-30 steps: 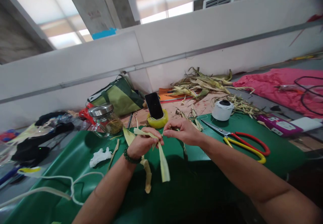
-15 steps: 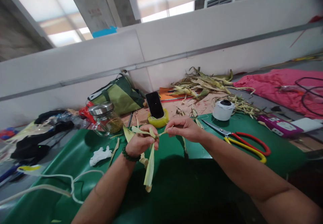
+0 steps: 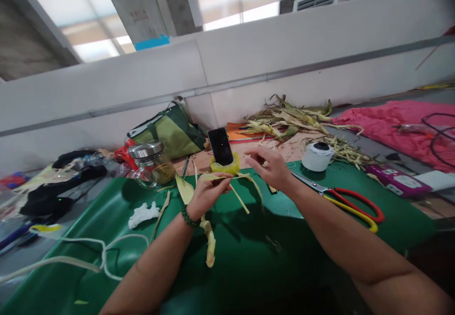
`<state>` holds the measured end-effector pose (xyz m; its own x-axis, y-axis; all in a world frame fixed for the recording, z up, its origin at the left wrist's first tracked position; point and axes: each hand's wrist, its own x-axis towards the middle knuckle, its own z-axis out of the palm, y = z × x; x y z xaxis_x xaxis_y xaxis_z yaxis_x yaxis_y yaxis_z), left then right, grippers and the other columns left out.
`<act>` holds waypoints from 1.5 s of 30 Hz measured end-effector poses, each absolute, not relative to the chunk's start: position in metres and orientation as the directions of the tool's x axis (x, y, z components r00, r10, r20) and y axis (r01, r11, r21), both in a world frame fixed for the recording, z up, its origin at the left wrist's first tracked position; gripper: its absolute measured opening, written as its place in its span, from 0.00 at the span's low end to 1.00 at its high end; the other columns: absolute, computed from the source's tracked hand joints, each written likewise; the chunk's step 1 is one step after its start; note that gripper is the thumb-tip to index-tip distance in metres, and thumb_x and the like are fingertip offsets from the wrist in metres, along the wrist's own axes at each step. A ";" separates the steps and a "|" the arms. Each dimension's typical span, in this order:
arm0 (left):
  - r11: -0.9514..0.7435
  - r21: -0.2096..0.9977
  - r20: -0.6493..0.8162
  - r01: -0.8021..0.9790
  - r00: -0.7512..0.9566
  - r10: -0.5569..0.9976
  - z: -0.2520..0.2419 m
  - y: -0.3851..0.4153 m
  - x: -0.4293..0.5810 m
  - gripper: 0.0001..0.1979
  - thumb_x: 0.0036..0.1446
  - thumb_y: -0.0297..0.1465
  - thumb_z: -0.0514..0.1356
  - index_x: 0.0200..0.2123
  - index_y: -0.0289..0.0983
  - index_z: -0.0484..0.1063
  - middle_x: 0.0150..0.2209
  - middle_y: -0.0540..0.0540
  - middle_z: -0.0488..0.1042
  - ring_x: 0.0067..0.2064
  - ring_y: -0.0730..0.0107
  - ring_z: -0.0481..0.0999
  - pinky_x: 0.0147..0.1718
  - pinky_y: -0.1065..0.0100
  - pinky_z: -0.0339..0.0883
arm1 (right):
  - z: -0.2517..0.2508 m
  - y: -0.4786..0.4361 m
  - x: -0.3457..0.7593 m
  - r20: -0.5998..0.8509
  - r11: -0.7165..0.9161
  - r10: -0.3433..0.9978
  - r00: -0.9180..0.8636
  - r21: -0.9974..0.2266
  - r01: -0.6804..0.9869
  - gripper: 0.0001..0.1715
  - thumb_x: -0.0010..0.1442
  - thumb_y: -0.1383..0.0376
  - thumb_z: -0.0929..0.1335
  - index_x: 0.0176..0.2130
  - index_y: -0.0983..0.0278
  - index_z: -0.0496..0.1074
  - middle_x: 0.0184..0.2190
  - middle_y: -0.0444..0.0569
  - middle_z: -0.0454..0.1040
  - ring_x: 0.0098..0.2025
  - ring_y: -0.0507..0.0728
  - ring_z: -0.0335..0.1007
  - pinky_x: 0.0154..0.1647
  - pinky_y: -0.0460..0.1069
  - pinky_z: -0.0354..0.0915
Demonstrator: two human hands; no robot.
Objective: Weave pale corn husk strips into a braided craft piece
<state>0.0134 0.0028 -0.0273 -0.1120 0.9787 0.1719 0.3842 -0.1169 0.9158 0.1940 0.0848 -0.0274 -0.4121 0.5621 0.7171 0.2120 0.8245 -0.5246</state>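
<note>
My left hand (image 3: 209,193), a dark green bead bracelet on its wrist, pinches a pale corn husk strip (image 3: 240,198) between thumb and fingers. The strip's narrow end sticks out to the right and slants down. A wider husk piece (image 3: 185,189) shows behind this hand, and a curled husk piece (image 3: 210,246) is below it; whether the hand grips these I cannot tell. To the right, my right hand (image 3: 268,166) is raised over the green mat (image 3: 234,258), fingers loosely bent, thumb and forefinger apart, with no strip visible between them.
Behind the hands a phone (image 3: 221,147) leans in a yellow tape roll (image 3: 227,164). Scissors (image 3: 341,201) and a white thread spool (image 3: 317,157) lie right. A lidded glass jar (image 3: 152,166) and crumpled tissue (image 3: 143,214) are left; a husk pile (image 3: 287,118) is at the back.
My right hand has let go of the husk and moved up and right, away from my left hand. The wide strip that hung below my left hand now no longer shows there.
</note>
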 end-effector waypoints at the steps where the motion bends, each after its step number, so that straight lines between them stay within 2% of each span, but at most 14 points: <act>1: -0.148 0.857 0.235 0.493 -0.118 0.965 -0.030 0.004 0.014 0.10 0.50 0.34 0.62 0.34 0.35 0.77 0.24 0.46 0.76 0.27 0.67 0.74 0.29 0.69 0.67 | -0.027 0.081 0.193 0.727 0.858 0.509 -0.461 -0.470 0.206 0.15 0.60 0.61 0.64 0.45 0.65 0.70 0.29 0.47 0.70 0.29 0.51 0.63 0.31 0.47 0.62; 4: -0.203 0.641 0.370 0.740 -0.067 0.927 -0.039 0.006 0.015 0.10 0.50 0.26 0.60 0.37 0.35 0.78 0.26 0.46 0.77 0.29 0.66 0.74 0.33 0.68 0.66 | -0.030 0.066 0.187 0.671 0.948 0.318 -0.670 -0.248 0.201 0.29 0.56 0.60 0.68 0.55 0.64 0.63 0.40 0.52 0.70 0.33 0.53 0.65 0.32 0.47 0.62; 8: -0.210 0.487 0.387 0.848 0.006 0.922 -0.044 0.006 0.016 0.12 0.53 0.25 0.56 0.40 0.37 0.76 0.35 0.41 0.79 0.37 0.60 0.76 0.39 0.65 0.66 | -0.037 0.056 0.180 0.674 0.972 0.140 -0.725 0.047 0.231 0.11 0.63 0.67 0.62 0.41 0.64 0.72 0.31 0.49 0.70 0.34 0.54 0.65 0.33 0.47 0.59; 10: -0.151 0.429 0.404 0.890 -0.040 0.914 -0.044 0.006 0.015 0.14 0.56 0.28 0.55 0.45 0.37 0.74 0.37 0.40 0.79 0.38 0.60 0.77 0.39 0.65 0.66 | -0.039 0.056 0.180 0.701 0.948 0.134 -0.700 0.114 0.296 0.13 0.64 0.69 0.60 0.34 0.65 0.73 0.28 0.49 0.70 0.32 0.54 0.64 0.32 0.47 0.58; 15: -0.023 0.332 0.443 0.943 -0.134 0.886 -0.039 0.008 0.009 0.16 0.61 0.32 0.50 0.48 0.34 0.71 0.34 0.39 0.78 0.34 0.60 0.77 0.37 0.66 0.65 | -0.037 0.056 0.182 0.693 0.904 0.187 -0.696 0.155 0.397 0.13 0.64 0.72 0.59 0.38 0.68 0.73 0.30 0.52 0.72 0.33 0.55 0.65 0.33 0.48 0.57; 19: 0.021 0.327 0.444 0.945 -0.174 0.879 -0.034 0.007 0.006 0.19 0.62 0.32 0.49 0.53 0.33 0.67 0.34 0.38 0.77 0.35 0.57 0.76 0.36 0.65 0.64 | -0.041 0.058 0.180 0.688 0.844 0.304 -0.659 0.126 0.521 0.15 0.64 0.73 0.59 0.35 0.67 0.73 0.29 0.53 0.72 0.33 0.55 0.66 0.32 0.48 0.57; 22: 0.054 0.334 0.407 0.941 -0.196 0.892 -0.031 0.006 0.006 0.18 0.62 0.33 0.48 0.49 0.32 0.69 0.31 0.38 0.76 0.32 0.57 0.76 0.34 0.65 0.64 | -0.044 0.061 0.177 0.684 0.822 0.413 -0.602 0.005 0.570 0.16 0.65 0.68 0.59 0.31 0.67 0.72 0.27 0.53 0.72 0.29 0.54 0.66 0.29 0.48 0.56; 24: 0.042 0.388 0.402 0.921 -0.211 0.891 -0.031 0.007 0.007 0.15 0.61 0.32 0.49 0.44 0.33 0.71 0.29 0.40 0.76 0.31 0.59 0.75 0.32 0.66 0.64 | -0.045 0.061 0.174 0.656 0.843 0.487 -0.577 -0.177 0.509 0.18 0.66 0.65 0.59 0.29 0.67 0.71 0.26 0.52 0.72 0.28 0.53 0.66 0.28 0.47 0.57; 26: -0.022 0.501 0.416 0.865 -0.218 0.883 -0.032 0.008 0.008 0.11 0.59 0.30 0.51 0.40 0.35 0.72 0.27 0.43 0.76 0.30 0.62 0.74 0.32 0.67 0.64 | -0.046 0.058 0.170 0.588 0.829 0.558 -0.586 -0.434 0.353 0.21 0.66 0.62 0.57 0.28 0.66 0.70 0.23 0.49 0.71 0.25 0.52 0.65 0.27 0.46 0.59; 28: -0.128 0.639 0.429 0.758 -0.213 0.878 -0.034 0.009 0.009 0.09 0.57 0.28 0.53 0.37 0.36 0.72 0.26 0.45 0.76 0.30 0.65 0.74 0.32 0.68 0.65 | -0.047 0.055 0.166 0.495 0.727 0.604 -0.625 -0.664 0.177 0.22 0.66 0.59 0.57 0.29 0.65 0.70 0.20 0.45 0.68 0.21 0.49 0.62 0.23 0.44 0.59; 30: -0.223 0.746 0.429 0.628 -0.196 0.882 -0.036 0.010 0.011 0.09 0.55 0.28 0.54 0.36 0.35 0.73 0.27 0.47 0.76 0.29 0.68 0.73 0.31 0.70 0.65 | -0.048 0.053 0.163 0.424 0.615 0.631 -0.650 -0.784 0.086 0.22 0.66 0.56 0.57 0.29 0.65 0.70 0.19 0.43 0.67 0.18 0.48 0.60 0.20 0.44 0.58; 35: -0.320 0.852 0.375 0.413 -0.057 0.925 -0.038 0.007 0.014 0.13 0.53 0.30 0.56 0.41 0.33 0.74 0.26 0.47 0.75 0.29 0.69 0.73 0.29 0.70 0.66 | -0.046 0.059 0.164 0.457 0.640 0.639 -0.619 -0.762 0.097 0.23 0.64 0.57 0.59 0.26 0.65 0.70 0.16 0.41 0.61 0.19 0.47 0.55 0.21 0.43 0.53; 39: -0.295 0.917 0.301 0.268 0.018 0.953 -0.034 0.001 0.016 0.19 0.49 0.31 0.61 0.46 0.32 0.73 0.34 0.43 0.77 0.32 0.68 0.74 0.30 0.71 0.66 | -0.044 0.060 0.167 0.506 0.712 0.602 -0.618 -0.690 0.128 0.21 0.62 0.61 0.60 0.22 0.65 0.68 0.17 0.41 0.62 0.21 0.48 0.57 0.24 0.43 0.53; 45: -0.260 0.922 0.289 0.287 -0.065 0.955 -0.033 0.002 0.015 0.18 0.52 0.37 0.61 0.43 0.31 0.75 0.36 0.42 0.78 0.35 0.67 0.74 0.33 0.70 0.66 | -0.046 0.057 0.169 0.571 0.811 0.568 -0.593 -0.512 0.283 0.18 0.63 0.63 0.62 0.24 0.65 0.71 0.21 0.44 0.72 0.23 0.49 0.64 0.26 0.44 0.54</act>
<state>0.0149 0.0021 -0.0332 -0.0647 0.9551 0.2892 0.2869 -0.2598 0.9221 0.1694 0.0573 -0.0458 -0.5926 0.5678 0.5714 0.2833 0.8109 -0.5120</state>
